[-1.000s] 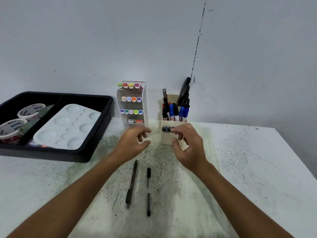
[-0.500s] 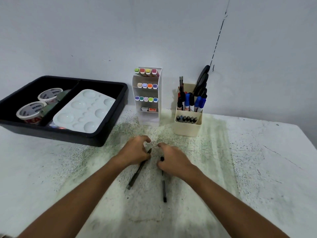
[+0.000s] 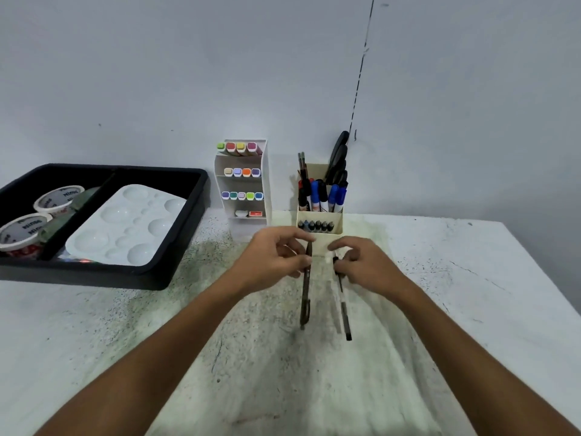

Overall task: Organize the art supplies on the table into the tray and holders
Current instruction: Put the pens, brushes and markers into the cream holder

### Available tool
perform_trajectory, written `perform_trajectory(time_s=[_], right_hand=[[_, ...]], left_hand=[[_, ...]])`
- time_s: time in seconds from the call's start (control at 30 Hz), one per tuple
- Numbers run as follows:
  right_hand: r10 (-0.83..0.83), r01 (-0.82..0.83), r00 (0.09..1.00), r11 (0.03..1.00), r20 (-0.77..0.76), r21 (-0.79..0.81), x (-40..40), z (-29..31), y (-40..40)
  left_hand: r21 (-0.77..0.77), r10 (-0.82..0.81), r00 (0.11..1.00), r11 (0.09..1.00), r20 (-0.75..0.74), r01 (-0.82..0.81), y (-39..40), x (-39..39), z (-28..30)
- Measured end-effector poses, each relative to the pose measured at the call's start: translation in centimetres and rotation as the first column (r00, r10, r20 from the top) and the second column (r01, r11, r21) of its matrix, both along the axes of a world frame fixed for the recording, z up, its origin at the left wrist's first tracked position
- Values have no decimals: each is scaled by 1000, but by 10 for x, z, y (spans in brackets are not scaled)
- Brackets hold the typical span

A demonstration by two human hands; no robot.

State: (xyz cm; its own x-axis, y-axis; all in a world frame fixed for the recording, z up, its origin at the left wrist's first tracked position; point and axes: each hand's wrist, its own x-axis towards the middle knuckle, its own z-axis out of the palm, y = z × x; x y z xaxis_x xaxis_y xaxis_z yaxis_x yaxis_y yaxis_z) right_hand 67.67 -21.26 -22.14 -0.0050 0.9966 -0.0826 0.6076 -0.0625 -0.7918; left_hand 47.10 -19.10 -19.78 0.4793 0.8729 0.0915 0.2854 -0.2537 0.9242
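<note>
My left hand (image 3: pixel 276 259) pinches the upper end of a dark brownish pen (image 3: pixel 305 305), which hangs nearly upright just above the table. My right hand (image 3: pixel 366 267) pinches the top of a thin black pen (image 3: pixel 343 306), also lifted and pointing down toward me. Both hands hover right in front of the cream pen holder (image 3: pixel 320 229), whose low front pocket carries a row of black pens and whose back pockets hold blue and black markers and scissors.
A white tiered marker rack (image 3: pixel 243 184) with coloured caps stands left of the pen holder against the wall. A black tray (image 3: pixel 176 262) at the left holds a white paint palette (image 3: pixel 125 226) and two tape rolls (image 3: pixel 23 229). The white table (image 3: pixel 456 278) is speckled and stained.
Both hands have gone down to the two pens lying on the table, gripped them and lifted them up toward the pen holder.
</note>
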Motion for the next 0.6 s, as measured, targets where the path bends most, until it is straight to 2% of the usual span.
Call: perform_trajectory(time_s=[0.07,0.13,0.27,0.33,0.43,0.5,0.6], right_hand=[[-101,109,993,984,-68,140,17,15,-2],[-169,204,976,934,-140,294,26,29,-1],[-203,297,951,801,-232,519,32,46,3],[-180,293,953,761,-245,579,30,48,5],[-153,253,966,721,-208,645,24,45,7],[-148,236,971,694,-187,680,20,42,9],[-142,218,976,671,-166,709,16,35,13]], left_hand=[[219,0,999,976,40,-9,-1,16,16],[422,24,997,905,79,-55,2,29,29],[718,114,987,677,114,-161,19,49,41],[795,148,985,586,85,-157,30,55,38],[849,194,980,512,35,-132,41,61,27],[871,225,974,481,-14,-98,43,62,18],[871,241,968,487,-65,-62,42,61,10]])
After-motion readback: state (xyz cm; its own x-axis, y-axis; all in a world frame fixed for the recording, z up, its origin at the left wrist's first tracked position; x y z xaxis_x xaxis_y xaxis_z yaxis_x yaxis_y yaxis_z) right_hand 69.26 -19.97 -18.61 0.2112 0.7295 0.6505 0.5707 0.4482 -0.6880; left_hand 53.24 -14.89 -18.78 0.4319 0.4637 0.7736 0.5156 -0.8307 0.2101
